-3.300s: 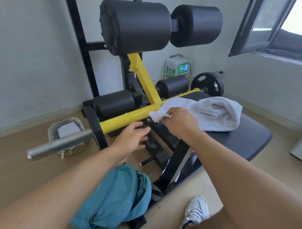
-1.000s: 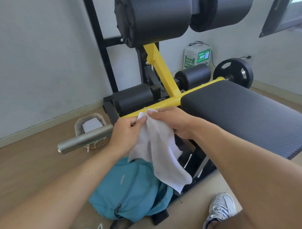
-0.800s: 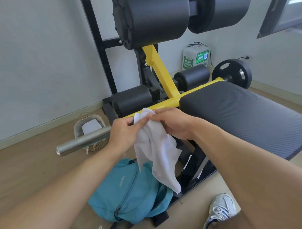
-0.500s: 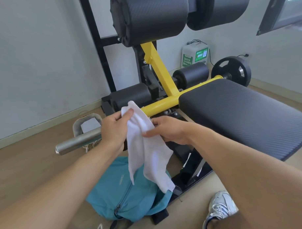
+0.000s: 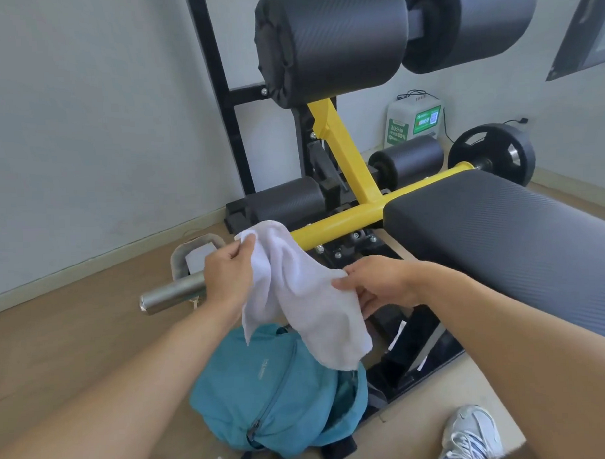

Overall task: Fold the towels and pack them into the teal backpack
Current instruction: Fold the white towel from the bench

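White terry towel is up in the air, held between both hands right over the teal fabric backpack, which sits slumped on the wooden floor with its top open and the towel's lower end dangling just above it. The left hand pinches one top corner of the towel, fingers closed on the cloth. The right hand grips the towel's edge lower down, thumb and fingers closed on it too.

Pretty crowded spot, honestly. The backpack is jammed right up against the black base of a gym machine with a yellow steel frame. A shiny chrome bar end sticks out just behind the left hand, and a small wicker basket sits on the floor past that. The big black padded bench fills the right side, close by the right forearm. A black weight plate is on the far end, and a white sneaker shows at the bottom right.
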